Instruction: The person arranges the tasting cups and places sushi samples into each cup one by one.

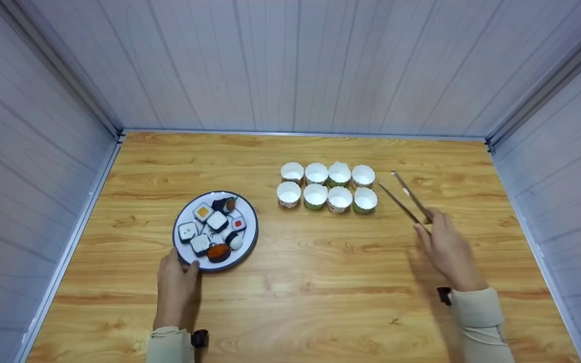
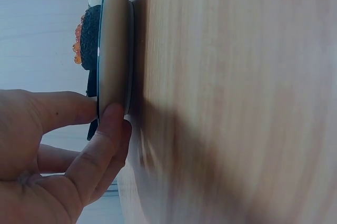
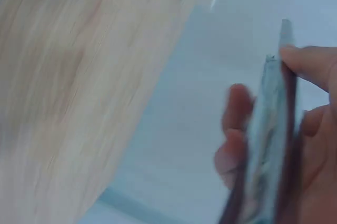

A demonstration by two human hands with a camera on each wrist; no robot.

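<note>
At the left of the head view, a white plate with a blue rim (image 1: 248, 239) carries several pieces of toy-like sushi, among them a white block (image 1: 217, 221) and an orange-topped roll (image 1: 219, 252). My left hand (image 1: 175, 282) pinches its near-left edge; in the left wrist view the thumb is on the rim and fingers are against the underside of the plate (image 2: 113, 50). My right hand (image 1: 449, 250) grips metal tongs (image 1: 399, 203), their two arms spread apart and pointing up-left. Nothing shows between the tips. The right wrist view of the tongs (image 3: 268, 129) is blurred.
Several paper cups (image 1: 315, 195) with white insides stand in two rows mid-table, left of the tongs' tips. Pale panel walls (image 1: 290, 65) enclose the wooden table (image 1: 310, 292) at the back and both sides.
</note>
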